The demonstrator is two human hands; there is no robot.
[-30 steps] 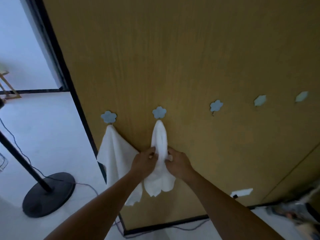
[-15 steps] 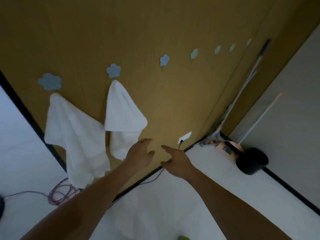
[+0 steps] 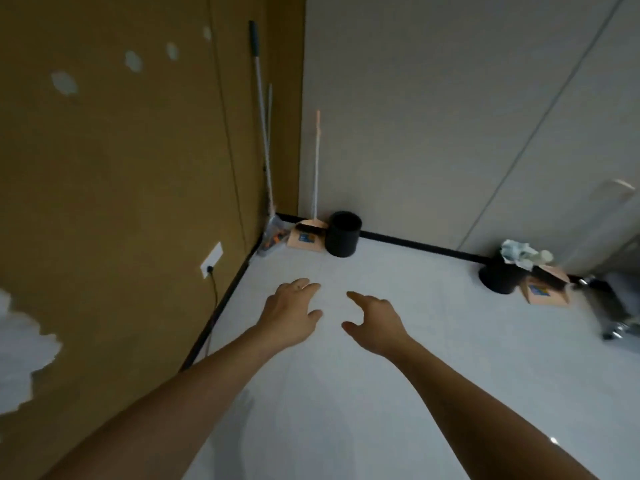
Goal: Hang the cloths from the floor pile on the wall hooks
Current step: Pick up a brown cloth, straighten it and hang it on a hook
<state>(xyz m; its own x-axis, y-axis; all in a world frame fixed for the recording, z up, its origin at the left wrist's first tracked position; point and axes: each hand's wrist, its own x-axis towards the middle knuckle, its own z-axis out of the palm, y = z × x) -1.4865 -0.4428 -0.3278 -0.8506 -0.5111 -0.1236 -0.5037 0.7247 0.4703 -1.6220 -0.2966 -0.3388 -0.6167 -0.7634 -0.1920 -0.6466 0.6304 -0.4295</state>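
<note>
While both arms were stretched forward over the pale floor (image 3: 381,410), nothing was held in either hand. The left hand (image 3: 289,315) was seen palm down, fingers loosely extended and slightly apart, thumb out to the side. The right hand (image 3: 375,322) was seen with the forefinger pointing ahead, thumb spread wide, remaining fingers loosely curled; no cloth was pinched. This posture was judged to suit a reach toward a next pickup, hands freed for it.

Only 1 white cloth (image 3: 20,348) was in view, blurred at the left edge against the brown wall (image 3: 138,185); its hook was cut off by the frame. 4 pale wall hooks (image 3: 64,83) were noted further along the wall, all bare and blurred, judged free for further cloths. The floor pile was not in view, so the remaining count could not be told.

In the corner, 2 long-handled tools (image 3: 263,133) were leaned upright, presumably stored out of the way, beside a dustpan (image 3: 304,235) and a black bin (image 3: 343,233). A second bin (image 3: 502,275), stuffed with paper, stood well apart along the grey wall. A wall socket (image 3: 211,259) with a cable was noted low on the brown wall.
</note>
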